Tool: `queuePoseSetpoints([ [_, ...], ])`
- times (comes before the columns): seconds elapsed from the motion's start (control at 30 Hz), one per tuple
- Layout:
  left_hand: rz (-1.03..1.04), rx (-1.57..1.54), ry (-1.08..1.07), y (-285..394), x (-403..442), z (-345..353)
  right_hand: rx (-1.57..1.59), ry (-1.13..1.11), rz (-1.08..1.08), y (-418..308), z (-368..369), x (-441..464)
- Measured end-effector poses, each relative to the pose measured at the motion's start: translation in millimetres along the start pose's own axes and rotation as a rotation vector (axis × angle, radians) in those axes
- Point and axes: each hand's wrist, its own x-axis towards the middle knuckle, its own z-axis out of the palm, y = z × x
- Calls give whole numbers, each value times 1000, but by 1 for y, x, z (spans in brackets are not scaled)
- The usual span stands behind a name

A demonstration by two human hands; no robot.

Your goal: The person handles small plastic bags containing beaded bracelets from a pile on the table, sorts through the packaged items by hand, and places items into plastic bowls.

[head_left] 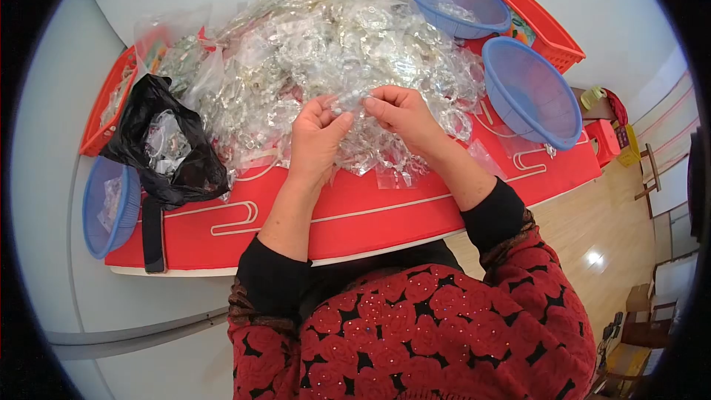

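Between my two hands is a small clear plastic bag (348,101) with something silvery in or on it, too small to make out. My left hand (317,137) pinches its left side between thumb and fingers. Closed on the right side, my right hand (406,117) grips it with thumb and forefinger. Both hands are over the front of a large heap of small clear bags (355,44) with shiny silvery pieces. The heap rests on a red-covered table (370,226).
A black plastic bag (204,178) with clear packets stands open at left, by a red basket (92,133) and a blue basket (92,215). At right are a blue basket (529,89), another blue basket (459,26) with packets, and a red basket (559,48).
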Motion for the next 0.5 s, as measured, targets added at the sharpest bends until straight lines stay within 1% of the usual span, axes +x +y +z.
queuePoseSetpoints([
  [0.07, -22, 2, -22, 1, 0, -3, -47, 15, -10, -3, -1, 0],
  [0.17, 13, 110, -21, 2, 1, -4, -69, 46, -54, -2, -3, 2],
  [0.2, -1, 82, -30, 2, 0, -2, -68, 59, -72, -1, -4, 3],
  [0.27, -31, 26, -49, 4, -3, 3, -43, 46, -28, -2, -7, 2],
  [0.37, -104, 16, 3, 2, -3, 4, 37, 55, 20, -3, -8, 1],
  [0.5, -115, 26, 27, -4, -1, -4, 96, 70, 56, -3, -6, 1],
])
